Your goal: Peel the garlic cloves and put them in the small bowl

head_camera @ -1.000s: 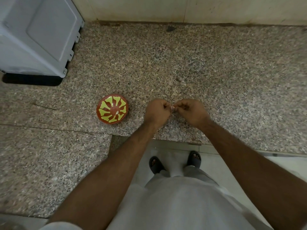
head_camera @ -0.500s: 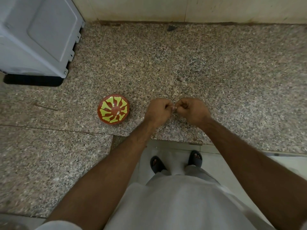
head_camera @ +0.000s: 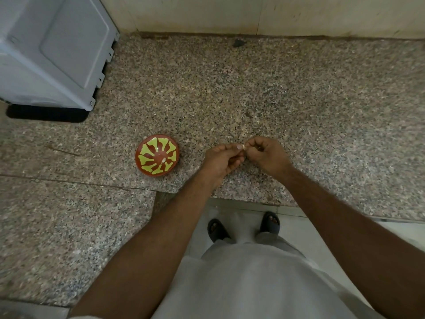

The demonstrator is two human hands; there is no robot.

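Both hands meet over the desk (head_camera: 299, 100), left hand (head_camera: 222, 161) and right hand (head_camera: 268, 153), each grip clamped on one garlic clove (head_camera: 244, 147). One small bowl (head_camera: 157, 157) sits just left, holding a pale clove.

A speckled brown granite table (head_camera: 299, 93) meets a pale tiled wall (head_camera: 230, 12). A grey-white plastic appliance (head_camera: 53, 49), perhaps a washing machine, stands at the far left. Below, dark sandals (head_camera: 270, 223) rest on a light floor (head_camera: 402, 233).
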